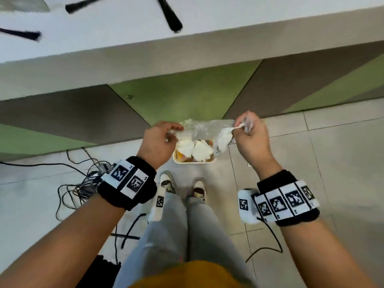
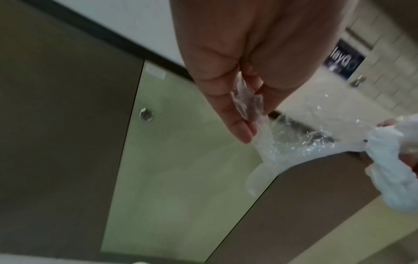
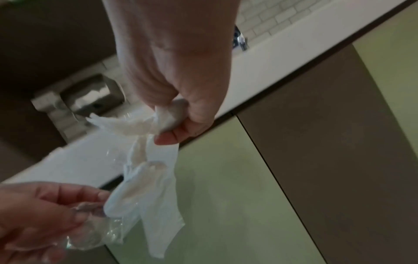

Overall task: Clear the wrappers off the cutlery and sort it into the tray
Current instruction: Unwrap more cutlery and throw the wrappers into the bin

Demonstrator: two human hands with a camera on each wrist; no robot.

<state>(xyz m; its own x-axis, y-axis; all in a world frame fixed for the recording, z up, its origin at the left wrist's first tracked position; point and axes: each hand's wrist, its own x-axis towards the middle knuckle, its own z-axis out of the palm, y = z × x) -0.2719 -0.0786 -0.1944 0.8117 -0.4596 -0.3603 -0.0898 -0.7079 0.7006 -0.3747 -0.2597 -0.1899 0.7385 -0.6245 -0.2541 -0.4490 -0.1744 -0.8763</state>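
A clear plastic wrapper (image 1: pixel 205 127) is stretched between my two hands, below the counter edge. My left hand (image 1: pixel 176 128) pinches its left end (image 2: pixel 282 141) between thumb and fingers (image 2: pixel 244 125). My right hand (image 1: pixel 242 125) pinches a white napkin (image 1: pixel 225 138) that hangs out of the wrapper's right end. In the right wrist view the napkin (image 3: pixel 158 178) dangles from my right hand (image 3: pixel 176 132), and my left hand (image 3: pixel 45 214) holds the crumpled wrapper (image 3: pixel 97 237). Three black cutlery handles (image 1: pixel 170 15) lie on the white counter (image 1: pixel 249 26). No tray is in view.
A small cream bin (image 1: pixel 195 162) with white napkins in it stands on the tiled floor right under my hands, against green and brown cabinet doors (image 1: pixel 176 96). Black cables (image 1: pixel 79 183) lie tangled on the floor to the left. My shoes (image 1: pixel 166 181) are just behind the bin.
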